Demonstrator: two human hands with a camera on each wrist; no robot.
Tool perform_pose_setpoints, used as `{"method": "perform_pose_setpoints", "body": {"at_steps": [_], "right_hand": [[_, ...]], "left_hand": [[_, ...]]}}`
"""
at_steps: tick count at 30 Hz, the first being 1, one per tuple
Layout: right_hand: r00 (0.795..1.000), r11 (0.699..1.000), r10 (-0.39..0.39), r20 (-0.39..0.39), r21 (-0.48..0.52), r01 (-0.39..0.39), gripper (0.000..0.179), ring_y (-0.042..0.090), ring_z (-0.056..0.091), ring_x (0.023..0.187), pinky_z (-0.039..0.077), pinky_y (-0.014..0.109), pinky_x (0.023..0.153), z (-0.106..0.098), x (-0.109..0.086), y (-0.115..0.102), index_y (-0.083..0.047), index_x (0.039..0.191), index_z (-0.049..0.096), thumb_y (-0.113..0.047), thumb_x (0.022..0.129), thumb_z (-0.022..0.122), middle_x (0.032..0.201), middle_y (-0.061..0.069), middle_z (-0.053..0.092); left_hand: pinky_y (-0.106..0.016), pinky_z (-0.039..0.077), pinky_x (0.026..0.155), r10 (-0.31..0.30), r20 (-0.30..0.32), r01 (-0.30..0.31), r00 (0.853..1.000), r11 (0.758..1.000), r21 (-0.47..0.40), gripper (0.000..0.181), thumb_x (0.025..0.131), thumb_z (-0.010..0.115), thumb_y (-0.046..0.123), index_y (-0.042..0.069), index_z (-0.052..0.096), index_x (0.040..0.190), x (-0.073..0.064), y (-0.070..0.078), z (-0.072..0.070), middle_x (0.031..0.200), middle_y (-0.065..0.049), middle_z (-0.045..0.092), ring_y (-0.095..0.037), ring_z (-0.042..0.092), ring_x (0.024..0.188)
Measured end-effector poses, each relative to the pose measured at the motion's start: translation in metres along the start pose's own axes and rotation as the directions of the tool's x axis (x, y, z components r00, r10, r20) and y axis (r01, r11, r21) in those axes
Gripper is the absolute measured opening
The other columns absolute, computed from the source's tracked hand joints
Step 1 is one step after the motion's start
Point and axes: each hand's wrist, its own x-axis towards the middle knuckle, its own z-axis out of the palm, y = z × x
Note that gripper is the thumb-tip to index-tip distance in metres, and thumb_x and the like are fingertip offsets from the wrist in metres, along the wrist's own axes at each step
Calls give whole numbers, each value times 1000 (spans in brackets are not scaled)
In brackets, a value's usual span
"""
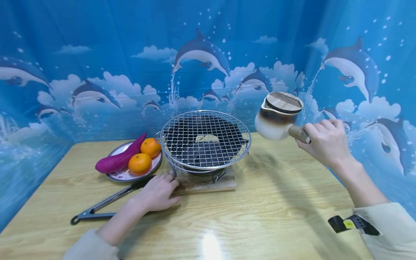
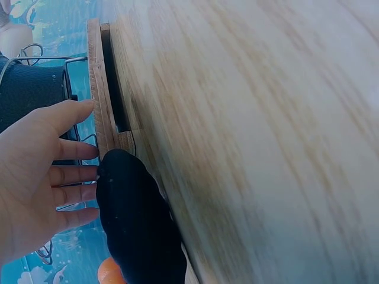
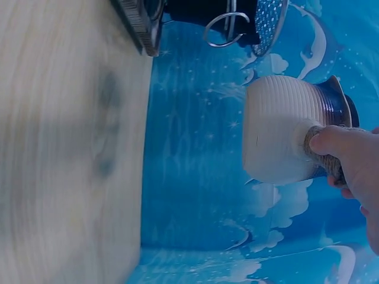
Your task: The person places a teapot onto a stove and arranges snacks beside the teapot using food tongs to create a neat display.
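My right hand [image 1: 327,141] grips the rope-wrapped side handle [image 1: 299,134] of a side-handled teapot [image 1: 273,126], held in the air above the table's right side. Its body is white with a brown upper band, and a wooden lid [image 1: 284,102] sits on top. In the right wrist view the teapot [image 3: 275,130] is apart from the table. My left hand [image 1: 160,193] is low by the wooden board [image 1: 208,186] under the grill, its fingers extended. In the left wrist view the fingers [image 2: 74,174] are beside the board's edge and the tongs' black tip [image 2: 139,219]; contact is unclear.
A round wire grate [image 1: 204,144] tops the dark grill on the board. To its left, a plate [image 1: 125,177] bears two oranges [image 1: 139,164] and a purple eggplant [image 1: 118,162]. Tongs [image 1: 110,199] lie partly under my left forearm. A dolphin-print curtain [image 1: 136,61] surrounds the table [image 1: 269,224].
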Motion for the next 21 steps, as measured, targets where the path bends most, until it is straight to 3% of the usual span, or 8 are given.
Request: {"method": "perform_pose_setpoints", "body": {"at_steps": [14, 21], "right_hand": [[999, 999, -30, -14, 14, 30, 37, 39, 49, 55, 37, 58, 65, -9, 27, -1, 0, 68, 50, -34, 82, 50, 56, 18, 54], [1000, 999, -30, 2, 25, 30, 28, 39, 51, 58, 38, 57, 67, -11, 36, -3, 1, 71, 54, -15, 61, 75, 58, 17, 56]], "left_hand": [[-39, 42, 64, -7, 16, 6, 1000, 1000, 17, 36, 78, 69, 39, 7, 62, 93, 0, -1, -3, 85, -6, 53, -25, 51, 77], [-39, 43, 64, -2, 13, 2, 1000, 1000, 5, 37, 78, 69, 40, 7, 62, 93, -1, -1, 0, 84, -6, 52, -25, 50, 77]]}}
